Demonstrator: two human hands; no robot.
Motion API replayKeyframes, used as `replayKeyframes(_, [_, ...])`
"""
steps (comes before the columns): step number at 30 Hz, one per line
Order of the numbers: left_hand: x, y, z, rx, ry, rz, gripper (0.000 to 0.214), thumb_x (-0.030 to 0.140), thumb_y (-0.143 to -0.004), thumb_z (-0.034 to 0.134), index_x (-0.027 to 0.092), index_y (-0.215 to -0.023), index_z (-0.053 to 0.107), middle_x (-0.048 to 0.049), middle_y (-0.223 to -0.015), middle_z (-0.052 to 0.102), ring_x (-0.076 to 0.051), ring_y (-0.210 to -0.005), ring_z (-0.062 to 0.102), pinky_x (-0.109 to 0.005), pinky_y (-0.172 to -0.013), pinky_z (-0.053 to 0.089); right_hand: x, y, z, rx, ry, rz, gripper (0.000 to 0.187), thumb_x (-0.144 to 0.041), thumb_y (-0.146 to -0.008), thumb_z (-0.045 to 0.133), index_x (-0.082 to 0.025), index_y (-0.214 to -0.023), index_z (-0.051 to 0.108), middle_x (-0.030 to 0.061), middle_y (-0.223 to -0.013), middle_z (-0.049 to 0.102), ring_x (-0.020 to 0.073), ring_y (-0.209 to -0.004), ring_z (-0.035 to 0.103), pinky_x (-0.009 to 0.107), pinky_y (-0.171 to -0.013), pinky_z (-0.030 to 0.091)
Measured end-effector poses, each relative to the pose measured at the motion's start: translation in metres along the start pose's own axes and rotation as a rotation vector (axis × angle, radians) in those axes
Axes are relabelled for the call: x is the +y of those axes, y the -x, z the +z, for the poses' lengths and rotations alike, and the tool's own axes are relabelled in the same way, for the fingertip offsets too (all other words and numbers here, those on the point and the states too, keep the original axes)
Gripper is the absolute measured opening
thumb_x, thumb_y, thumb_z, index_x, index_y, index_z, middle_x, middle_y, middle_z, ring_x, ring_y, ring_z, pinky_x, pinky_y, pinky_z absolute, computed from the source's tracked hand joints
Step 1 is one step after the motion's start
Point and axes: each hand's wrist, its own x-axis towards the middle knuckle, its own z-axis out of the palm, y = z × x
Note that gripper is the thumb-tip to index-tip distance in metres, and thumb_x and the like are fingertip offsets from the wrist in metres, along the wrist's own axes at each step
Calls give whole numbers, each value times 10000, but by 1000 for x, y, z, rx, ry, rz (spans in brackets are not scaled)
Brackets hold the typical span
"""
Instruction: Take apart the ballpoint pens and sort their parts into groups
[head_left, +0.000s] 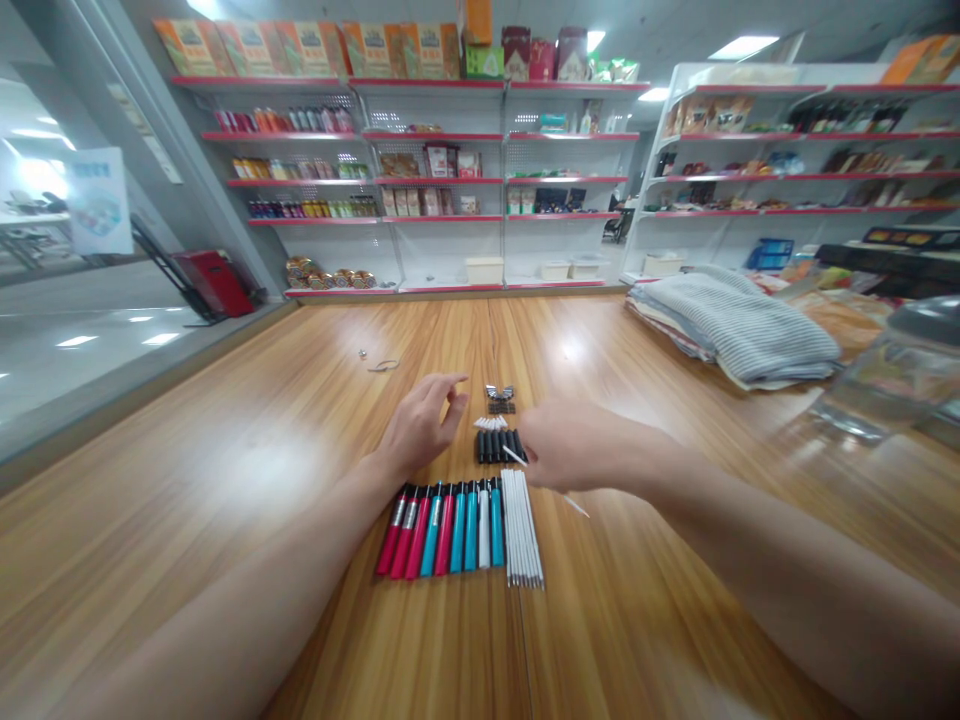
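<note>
My right hand is closed around a thin white pen refill, whose two ends stick out on either side of the fist. Left of the small parts, my left hand hovers with fingers stretched and thumb apart, holding nothing. Below it lies a row of pink, blue and white pen barrels, with a bundle of white refills alongside. Above the refills sit black tubular grips, partly hidden by my right hand. Farther up are small white pieces, small dark pieces and shiny metal clips.
Folded striped cloth lies at the right, near a clear plastic container. A thin looped item and a tiny metal piece rest on the wooden table at far left. Stocked shelves stand behind.
</note>
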Motion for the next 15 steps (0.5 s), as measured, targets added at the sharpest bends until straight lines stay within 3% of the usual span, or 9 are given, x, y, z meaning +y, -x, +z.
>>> replayKeyframes(2, [-1, 1, 0, 3, -3, -7, 281, 222, -906, 458, 158, -1171, 530, -59, -875, 586, -186, -894, 569, -337, -865, 466, -4, 5, 4, -201, -38, 4, 86, -117, -557, 642, -132, -475, 622, 50, -427, 534, 165, -439, 518, 271, -478, 333])
replayKeyframes(4, [-2, 1, 0, -2, -8, -5, 276, 213, -900, 461, 157, -1158, 540, -61, -874, 589, -187, -892, 571, -335, -862, 467, -6, 5, 11, -304, -27, 20, 124, -61, -481, 643, -130, -402, 578, 37, -362, 480, 174, -417, 516, 278, -476, 345])
replayKeyframes(10, [-2, 1, -1, -3, -30, 9, 281, 173, -884, 457, 148, -1151, 540, -71, -893, 595, -191, -907, 572, -334, -868, 466, -4, -3, 21, -457, -2, 32, 146, -6, -459, 565, -131, -385, 577, 58, -385, 539, 184, -435, 537, 297, -498, 380])
replayKeyframes(15, [-3, 1, 0, 3, -30, 1, 285, 157, -874, 455, 158, -1144, 543, -78, -923, 600, -195, -920, 570, -339, -869, 468, -7, -3, 14, -454, -47, 43, 169, -12, -507, 555, -129, -391, 594, 70, -419, 573, 181, -465, 550, 286, -500, 380])
